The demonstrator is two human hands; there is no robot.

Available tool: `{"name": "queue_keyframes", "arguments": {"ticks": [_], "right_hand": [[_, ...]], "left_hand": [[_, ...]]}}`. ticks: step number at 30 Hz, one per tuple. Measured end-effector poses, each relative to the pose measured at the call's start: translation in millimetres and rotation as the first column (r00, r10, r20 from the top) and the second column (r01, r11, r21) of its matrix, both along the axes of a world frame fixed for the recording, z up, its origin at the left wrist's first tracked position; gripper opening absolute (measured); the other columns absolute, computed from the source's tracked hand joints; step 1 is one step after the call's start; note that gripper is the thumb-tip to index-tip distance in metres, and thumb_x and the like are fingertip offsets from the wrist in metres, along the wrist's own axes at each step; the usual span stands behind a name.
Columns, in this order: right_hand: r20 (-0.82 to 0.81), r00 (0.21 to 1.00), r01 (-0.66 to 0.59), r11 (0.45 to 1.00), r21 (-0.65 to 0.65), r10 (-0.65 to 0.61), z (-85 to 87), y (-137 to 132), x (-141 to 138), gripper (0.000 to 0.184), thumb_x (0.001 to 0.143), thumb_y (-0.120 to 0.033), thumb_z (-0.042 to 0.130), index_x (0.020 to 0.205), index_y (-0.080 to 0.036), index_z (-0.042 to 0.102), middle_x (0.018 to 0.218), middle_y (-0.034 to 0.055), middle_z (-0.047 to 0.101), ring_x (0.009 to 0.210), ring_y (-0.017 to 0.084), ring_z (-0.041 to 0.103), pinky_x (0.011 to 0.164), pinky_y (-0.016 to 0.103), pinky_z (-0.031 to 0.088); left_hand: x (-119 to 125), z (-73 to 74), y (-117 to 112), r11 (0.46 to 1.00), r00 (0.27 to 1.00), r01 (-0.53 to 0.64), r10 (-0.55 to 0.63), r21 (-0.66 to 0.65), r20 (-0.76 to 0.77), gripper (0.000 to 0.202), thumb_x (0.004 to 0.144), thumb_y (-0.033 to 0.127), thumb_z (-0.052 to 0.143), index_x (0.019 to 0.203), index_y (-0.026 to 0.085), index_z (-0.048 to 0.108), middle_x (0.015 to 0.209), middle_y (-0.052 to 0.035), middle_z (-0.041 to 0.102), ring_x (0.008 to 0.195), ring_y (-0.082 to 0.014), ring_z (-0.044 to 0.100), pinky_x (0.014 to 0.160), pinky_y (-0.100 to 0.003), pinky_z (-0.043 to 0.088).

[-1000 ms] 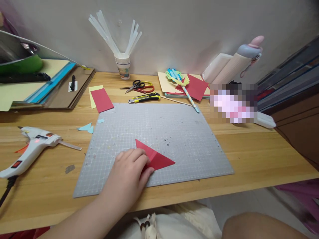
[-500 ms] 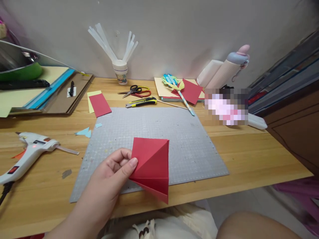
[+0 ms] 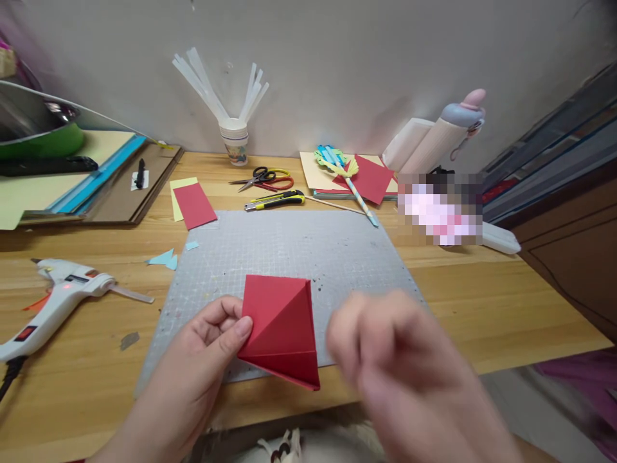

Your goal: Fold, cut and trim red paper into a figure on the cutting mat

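Note:
My left hand (image 3: 207, 350) pinches the left edge of a folded red paper (image 3: 282, 328), thumb on top, and holds it lifted and partly unfolded over the near edge of the grey cutting mat (image 3: 299, 257). My right hand (image 3: 395, 366) is just right of the paper, close to the camera and smeared by motion, so its fingers cannot be read. It does not touch the paper.
A white glue gun (image 3: 53, 299) lies at the left. Scissors (image 3: 263, 177), a utility knife (image 3: 274, 200) and a red card (image 3: 194, 204) lie behind the mat. A cup of glue sticks (image 3: 234, 138) stands by the wall. Stacked boards (image 3: 87, 177) are at far left.
My left hand lifted the flat red triangle off the mat and it opened up. My right hand came into view from the lower right toward the paper.

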State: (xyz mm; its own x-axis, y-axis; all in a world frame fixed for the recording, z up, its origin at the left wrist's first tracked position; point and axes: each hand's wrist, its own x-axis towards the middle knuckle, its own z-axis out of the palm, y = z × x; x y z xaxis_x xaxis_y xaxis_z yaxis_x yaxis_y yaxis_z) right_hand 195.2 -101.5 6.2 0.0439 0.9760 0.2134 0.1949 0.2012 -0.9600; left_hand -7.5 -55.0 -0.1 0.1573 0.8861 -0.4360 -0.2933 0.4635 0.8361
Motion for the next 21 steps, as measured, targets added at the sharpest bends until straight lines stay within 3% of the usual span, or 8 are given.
{"name": "queue_keyframes", "arguments": {"ticks": [3, 6, 9, 12, 15, 18, 21], "right_hand": [[-0.155, 0.988, -0.019, 0.993, -0.117, 0.0, 20.6, 30, -13, 0.024, 0.085, -0.046, 0.065, 0.1, -0.03, 0.055, 0.091, 0.0006, 0.059, 0.081, 0.018, 0.056, 0.073, 0.034, 0.05], [-0.22, 0.969, -0.17, 0.953, -0.251, 0.115, 19.4, 44, -21, 0.02, 0.082, -0.041, 0.066, 0.087, -0.023, 0.057, 0.081, 0.0005, 0.059, 0.074, 0.016, 0.053, 0.068, 0.031, 0.046], [-0.178, 0.977, -0.152, 0.965, -0.215, 0.114, 14.2, 44, -24, 0.013, 0.086, -0.03, 0.06, 0.077, -0.021, 0.059, 0.075, -0.0005, 0.059, 0.073, 0.014, 0.053, 0.07, 0.028, 0.045], [-0.182, 0.976, -0.153, 0.97, -0.187, 0.118, 14.7, 41, -25, 0.011, 0.087, -0.026, 0.058, 0.078, -0.021, 0.061, 0.075, -0.0012, 0.059, 0.07, 0.013, 0.052, 0.066, 0.026, 0.045], [-0.198, 0.969, -0.192, 0.959, -0.208, 0.151, 18.0, 40, -26, 0.009, 0.085, -0.024, 0.058, 0.077, -0.021, 0.062, 0.072, -0.0021, 0.058, 0.067, 0.012, 0.051, 0.064, 0.025, 0.045], [-0.227, 0.955, -0.246, 0.937, -0.246, 0.191, 19.7, 40, -27, 0.01, 0.084, -0.021, 0.057, 0.075, -0.021, 0.061, 0.07, -0.0028, 0.056, 0.067, 0.011, 0.05, 0.063, 0.023, 0.044], [-0.33, 0.921, -0.308, 0.906, -0.292, 0.207, 19.5, 41, -28, 0.01, 0.083, -0.022, 0.058, 0.074, -0.021, 0.06, 0.07, -0.0029, 0.057, 0.065, 0.01, 0.051, 0.062, 0.023, 0.045]], "left_hand": [[-3, -2.7, -5, 1.0, 0.999, -0.013, 0.013, -0.002, -0.042, 0.036, 0.064, 0.045, 0.082, 0.076, 0.02, 0.06, 0.069, 0.0021, 0.063, 0.063, -0.0125, 0.058, 0.06, -0.021, 0.049], [-6, -6.3, -10, 0.999, 0.996, -0.013, 0.017, 0.04, -0.09, 0.032, 0.066, 0.044, 0.082, 0.077, 0.022, 0.062, 0.073, 0.002, 0.064, 0.068, -0.0137, 0.061, 0.062, -0.021, 0.051], [-8, -8.7, -15, 0.994, 0.989, -0.025, 0.041, 0.11, -0.14, 0.024, 0.07, 0.04, 0.08, 0.078, 0.024, 0.064, 0.074, 0.0023, 0.065, 0.071, -0.0139, 0.062, 0.065, -0.02, 0.052], [-8, -7.6, -17, 0.991, 0.988, 0.019, 0.003, 0.135, -0.158, 0.02, 0.069, 0.038, 0.08, 0.079, 0.024, 0.068, 0.076, 0.0001, 0.067, 0.07, -0.0158, 0.063, 0.066, -0.023, 0.054], [-5, -2.4, -19, 0.998, 0.994, 0.02, -0.012, 0.065, -0.112, 0.025, 0.064, 0.034, 0.083, 0.081, 0.024, 0.069, 0.08, -0.0012, 0.069, 0.07, -0.017, 0.062, 0.066, -0.025, 0.054], [-1, 4.4, -20, 0.999, 0.997, -0.028, 0.027, -0.026, -0.069, 0.028, 0.064, 0.04, 0.082, 0.081, 0.023, 0.069, 0.081, -0.0018, 0.07, 0.068, -0.0163, 0.06, 0.064, -0.025, 0.052], [1, 8.5, -20, 0.998, 0.999, -0.005, 0.002, -0.057, -0.047, 0.029, 0.066, 0.045, 0.08, 0.073, 0.021, 0.067, 0.077, -0.0023, 0.069, 0.066, -0.0154, 0.058, 0.062, -0.024, 0.051]]}}
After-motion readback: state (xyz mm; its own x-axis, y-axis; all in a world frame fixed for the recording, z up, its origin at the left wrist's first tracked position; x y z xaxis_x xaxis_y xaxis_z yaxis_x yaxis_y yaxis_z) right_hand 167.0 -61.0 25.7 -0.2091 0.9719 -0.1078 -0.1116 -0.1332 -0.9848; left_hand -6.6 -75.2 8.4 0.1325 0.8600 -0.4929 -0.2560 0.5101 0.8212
